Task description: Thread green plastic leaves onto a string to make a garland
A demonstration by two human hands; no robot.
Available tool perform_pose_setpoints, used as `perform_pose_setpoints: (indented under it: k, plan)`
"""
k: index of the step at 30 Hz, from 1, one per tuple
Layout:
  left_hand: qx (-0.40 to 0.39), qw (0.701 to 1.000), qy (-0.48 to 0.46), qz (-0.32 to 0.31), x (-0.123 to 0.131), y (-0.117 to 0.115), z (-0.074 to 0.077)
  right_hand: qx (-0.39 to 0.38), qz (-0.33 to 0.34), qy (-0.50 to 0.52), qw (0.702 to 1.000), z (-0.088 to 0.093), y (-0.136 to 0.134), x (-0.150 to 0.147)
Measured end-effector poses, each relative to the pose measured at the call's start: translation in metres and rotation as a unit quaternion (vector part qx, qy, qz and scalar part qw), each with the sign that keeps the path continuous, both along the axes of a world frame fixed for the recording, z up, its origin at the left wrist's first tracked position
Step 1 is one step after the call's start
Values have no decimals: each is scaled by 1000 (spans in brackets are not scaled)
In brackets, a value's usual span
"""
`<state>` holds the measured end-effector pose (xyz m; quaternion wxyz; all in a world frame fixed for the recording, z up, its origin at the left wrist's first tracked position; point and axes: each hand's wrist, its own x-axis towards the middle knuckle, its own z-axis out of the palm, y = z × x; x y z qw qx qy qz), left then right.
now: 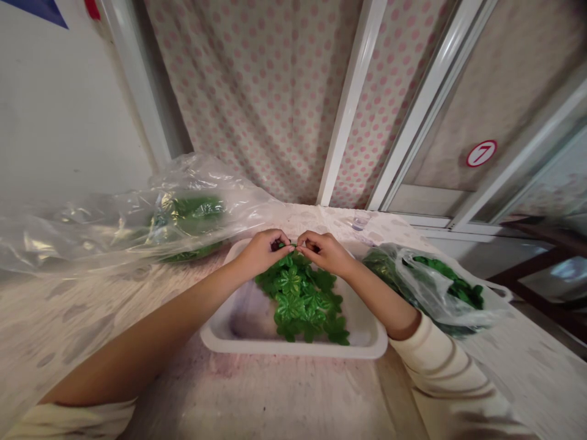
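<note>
Green artificial leaves lie piled in a white plastic tray, mostly in its middle and right part. Above the far end of the pile, my left hand and my right hand meet with pinched fingertips almost touching. Between the fingertips shows a small bit of green, which looks like the stem or edge of a leaf; both hands pinch it. Fingers partly hide how it is held.
A large clear plastic bag with green material lies at the left back. An open clear bag of dark green leaves sits right of the tray. A small clear object rests near the table's back edge, before a dotted curtain.
</note>
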<state>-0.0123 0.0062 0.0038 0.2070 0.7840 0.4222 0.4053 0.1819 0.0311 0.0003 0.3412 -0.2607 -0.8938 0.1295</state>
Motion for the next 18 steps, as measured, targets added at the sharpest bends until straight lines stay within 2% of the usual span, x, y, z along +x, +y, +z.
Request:
perform_pose_setpoints:
  k: [7, 18]
  plan:
    - [-25, 1000, -10, -1, 1, -3, 3, 3, -16, -4, 1000, 0, 0, 0]
    - [-14, 999, -31, -25, 2, -2, 0, 1, -20, -17, 1000, 1, -1, -1]
